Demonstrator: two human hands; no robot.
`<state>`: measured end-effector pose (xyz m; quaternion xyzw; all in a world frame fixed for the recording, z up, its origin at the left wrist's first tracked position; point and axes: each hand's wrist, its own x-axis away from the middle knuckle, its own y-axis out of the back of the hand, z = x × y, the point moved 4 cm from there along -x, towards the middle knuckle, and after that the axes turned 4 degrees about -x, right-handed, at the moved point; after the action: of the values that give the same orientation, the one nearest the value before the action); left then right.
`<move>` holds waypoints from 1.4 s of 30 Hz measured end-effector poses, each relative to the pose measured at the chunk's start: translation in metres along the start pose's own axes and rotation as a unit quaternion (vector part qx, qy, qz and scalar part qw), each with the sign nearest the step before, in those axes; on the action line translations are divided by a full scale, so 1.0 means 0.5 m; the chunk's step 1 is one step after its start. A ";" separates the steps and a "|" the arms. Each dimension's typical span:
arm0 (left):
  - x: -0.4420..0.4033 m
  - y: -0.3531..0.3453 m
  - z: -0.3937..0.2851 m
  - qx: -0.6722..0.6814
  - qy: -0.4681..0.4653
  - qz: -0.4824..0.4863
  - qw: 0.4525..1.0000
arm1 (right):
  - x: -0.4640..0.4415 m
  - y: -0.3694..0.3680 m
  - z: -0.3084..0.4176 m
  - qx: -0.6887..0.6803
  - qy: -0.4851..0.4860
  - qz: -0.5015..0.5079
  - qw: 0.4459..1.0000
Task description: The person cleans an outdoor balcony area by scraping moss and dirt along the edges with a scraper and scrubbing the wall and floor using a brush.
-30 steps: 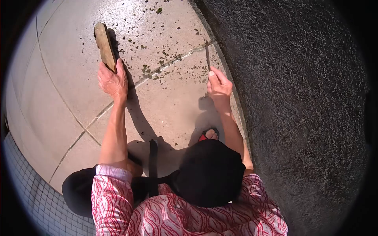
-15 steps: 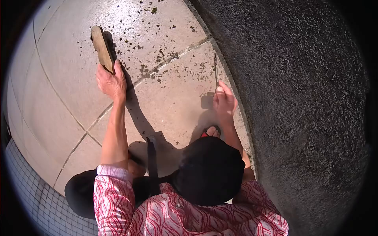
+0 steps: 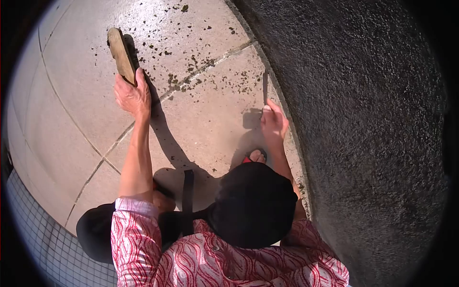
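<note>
My left hand (image 3: 134, 95) is closed round the near end of a wooden brush (image 3: 121, 55). Its flat back is turned up, and a little dark matter shows at its far left edge. Over on the right, by the slab's edge, my right hand (image 3: 274, 123) pinches a thin, dark, narrow strip (image 3: 265, 87), perhaps a blade or scraper, pointing away from me. Its kind is unclear. Dark crumbs of dirt or moss (image 3: 184, 82) lie scattered on the pale tiles (image 3: 201, 124) between the two tools.
A rough dark strip of ground or wall (image 3: 363, 119) borders the tiles on the right. My foot in a red sandal (image 3: 256, 156) is below my right hand. Small grid tiles (image 3: 52, 239) lie at the lower left. Joints (image 3: 86, 184) run between the large tiles.
The brush and my left hand sit slightly further up and left in view. My right hand has shifted slightly right. Both grips stay the same.
</note>
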<state>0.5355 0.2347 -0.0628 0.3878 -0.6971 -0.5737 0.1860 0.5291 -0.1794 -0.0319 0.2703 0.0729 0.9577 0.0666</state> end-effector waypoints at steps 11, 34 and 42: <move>-0.006 0.002 0.002 -0.004 0.005 0.004 1.000 | 0.012 0.040 0.049 0.134 0.015 0.060 0.989; -0.005 0.004 -0.002 -0.002 -0.001 0.016 1.000 | 0.081 -0.144 0.068 0.093 0.054 0.115 0.987; -0.009 0.018 0.006 0.053 0.001 0.028 0.998 | 0.099 -0.177 -0.044 0.102 0.089 0.087 0.987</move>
<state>0.5333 0.2401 -0.0544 0.3781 -0.7369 -0.5302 0.1815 0.4834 -0.0868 -0.0408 0.1950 0.1518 0.9676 -0.0519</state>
